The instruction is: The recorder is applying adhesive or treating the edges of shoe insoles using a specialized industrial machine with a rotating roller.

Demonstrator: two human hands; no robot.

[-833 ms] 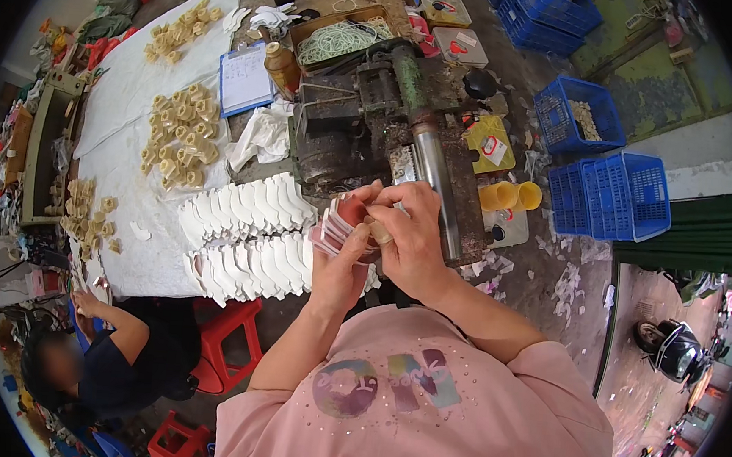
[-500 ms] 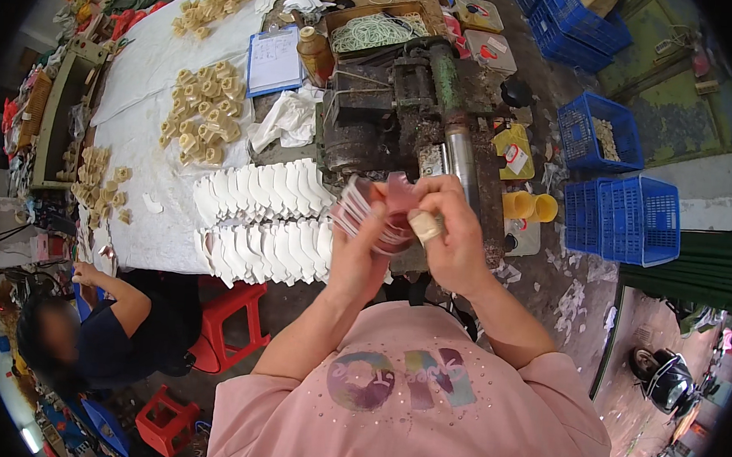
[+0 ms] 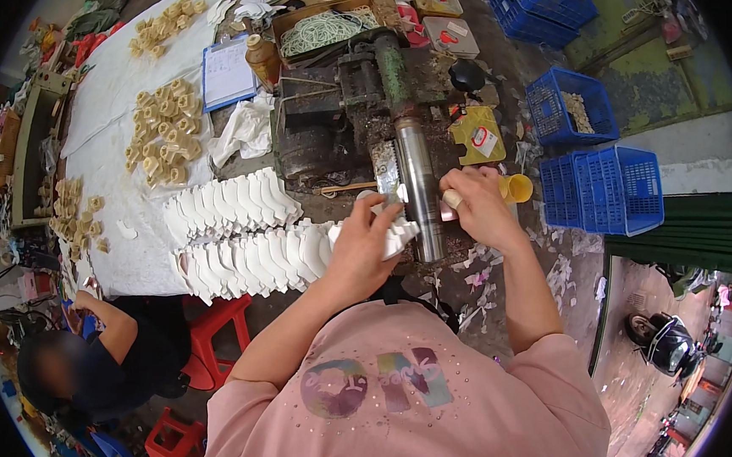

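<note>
Currently left hand [image 3: 361,250] holding white pieces [image 3: 400,238] beside metal cylinder [image 3: 419,185]; right hand [image 3: 481,206] opposite, curled, grip unclear.

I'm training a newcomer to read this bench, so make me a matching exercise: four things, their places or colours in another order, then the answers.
Things:
1. Clipboard
2. White pieces
3. Cord
4. Metal cylinder

Places or colours:
A. Pale green
B. Between the left hand and the right hand
C. Left of the brown bottle
D. Set out in two rows

Pairs: 1-C, 2-D, 3-A, 4-B
</note>
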